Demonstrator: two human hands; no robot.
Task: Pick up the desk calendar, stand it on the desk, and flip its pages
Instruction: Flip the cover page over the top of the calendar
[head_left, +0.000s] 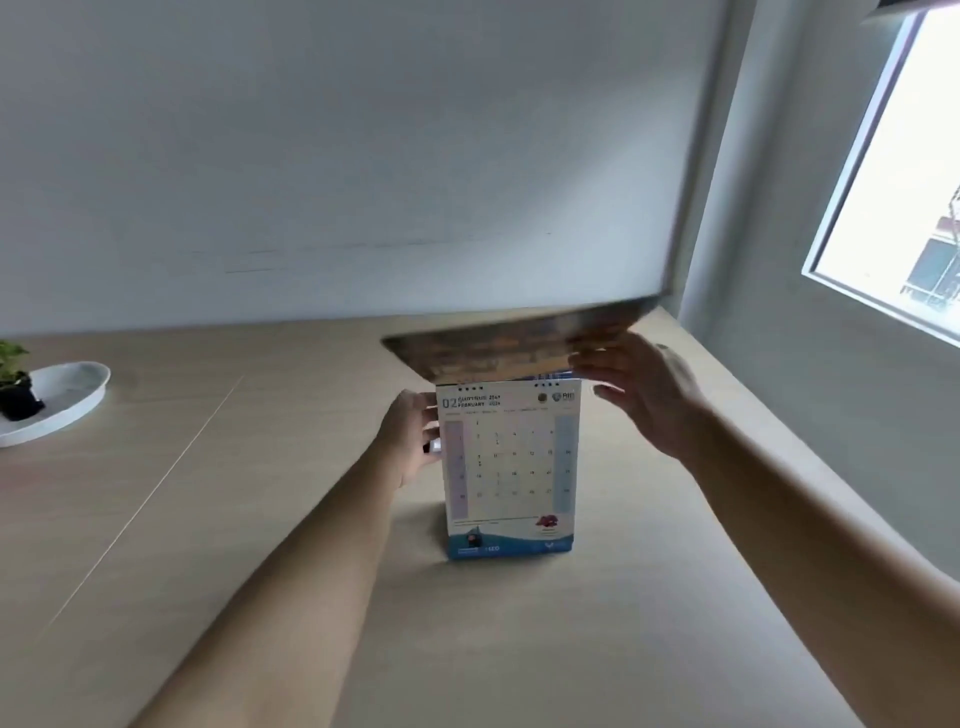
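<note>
The desk calendar (511, 470) stands upright on the light wooden desk (260, 519), showing the 02 February page. One page (498, 348) is lifted above its top edge, blurred, with a dark printed underside facing me. My left hand (413, 441) grips the calendar's left edge near the top. My right hand (644, 395) is at the top right corner, fingers spread against the right end of the raised page.
A white oval dish (67, 395) with a small potted plant (15, 382) sits at the desk's far left. A white wall runs behind the desk. A window (893, 171) is on the right wall.
</note>
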